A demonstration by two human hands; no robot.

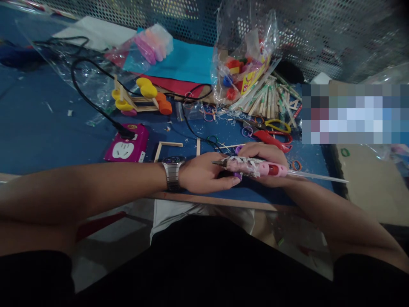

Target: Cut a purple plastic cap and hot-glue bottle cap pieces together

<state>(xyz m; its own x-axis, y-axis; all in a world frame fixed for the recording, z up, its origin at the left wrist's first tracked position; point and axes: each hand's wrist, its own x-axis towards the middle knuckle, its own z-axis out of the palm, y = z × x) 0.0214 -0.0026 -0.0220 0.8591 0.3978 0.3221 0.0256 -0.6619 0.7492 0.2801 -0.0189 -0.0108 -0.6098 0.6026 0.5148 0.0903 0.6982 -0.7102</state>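
Observation:
My right hand (271, 160) is wrapped around a pink hot glue gun (246, 166). Tape or foil covers its front, its metal nozzle points left, and a clear glue stick (316, 175) sticks out of its back. Beneath the nozzle, my left hand (204, 172), below a metal wristwatch (173, 172), is closed with the thumb against a small purple piece (237, 175), mostly hidden by the gun. Another purple bit (238, 149) shows just behind the gun. Thin wooden sticks joined at a corner (159, 147) lie left of my hands.
A magenta power socket (128, 145) with a black cord stands left. Behind are a stick model with yellow and orange discs (148, 96), scissors (271, 134), a pile of wooden sticks (265, 100), a bag of colored caps (239, 72) and blue paper (188, 64). Cardboard (373, 183) lies right.

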